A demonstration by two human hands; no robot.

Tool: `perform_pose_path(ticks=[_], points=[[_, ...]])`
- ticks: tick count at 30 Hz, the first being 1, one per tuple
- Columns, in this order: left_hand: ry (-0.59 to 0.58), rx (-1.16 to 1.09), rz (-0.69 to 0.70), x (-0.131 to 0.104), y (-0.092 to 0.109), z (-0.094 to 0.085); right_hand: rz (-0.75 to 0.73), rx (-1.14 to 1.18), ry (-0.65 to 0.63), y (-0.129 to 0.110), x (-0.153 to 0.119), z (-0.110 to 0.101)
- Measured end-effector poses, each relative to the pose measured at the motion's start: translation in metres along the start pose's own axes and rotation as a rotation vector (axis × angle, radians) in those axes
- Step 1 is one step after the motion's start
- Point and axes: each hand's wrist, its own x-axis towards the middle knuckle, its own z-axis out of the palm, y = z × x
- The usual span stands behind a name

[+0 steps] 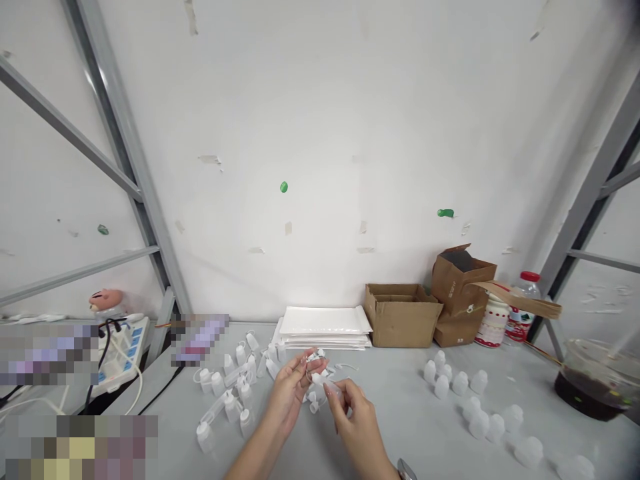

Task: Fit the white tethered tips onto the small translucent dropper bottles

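Observation:
Near the middle of the table, my left hand (pixel 296 373) is closed, its fingers around a small white plastic cap piece (pixel 321 355) with a thin loop. Close beside it, my right hand (pixel 353 407) pinches a small translucent plastic bottle (pixel 330 385); the fingers cover much of it. The two pieces are close together, and whether they touch I cannot tell. Just below them lies another small white plastic piece (pixel 314 402). Several small bottles with white caps (pixel 231 404) stand or lie to the left. On the right are several translucent bottles (pixel 460 383) in loose groups.
A stack of white envelopes (pixel 323 323) lies against the wall, with an open cardboard box (pixel 404 323) and a brown paper bag (pixel 457 300) beside it. A bowl of dark liquid (pixel 595 383) stands far right. A power strip (pixel 123 357) and cables (pixel 163 388) are left.

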Motion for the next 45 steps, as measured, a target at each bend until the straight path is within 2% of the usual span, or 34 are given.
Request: perform_pose_path(ticks=[13, 21, 30, 39, 45], points=[[0.029, -0.001, 0.011, -0.002, -0.009, -0.001, -0.022, -0.046, -0.018, 0.006, -0.002, 0.006], [0.037, -0.154, -0.035, 0.001, -0.007, -0.001, -0.008, -0.016, 0.027, 0.009, -0.006, 0.013], [0.045, -0.159, -0.037, 0.0, -0.003, 0.0, -0.023, 0.005, 0.028, 0.011, -0.006, 0.014], [0.001, -0.227, -0.039, -0.003, -0.018, 0.002, -0.057, 0.032, 0.069, 0.018, -0.011, 0.019], [-0.037, -0.247, -0.057, -0.003, -0.006, 0.001, -0.051, 0.109, 0.046, 0.017, -0.009, 0.02]])
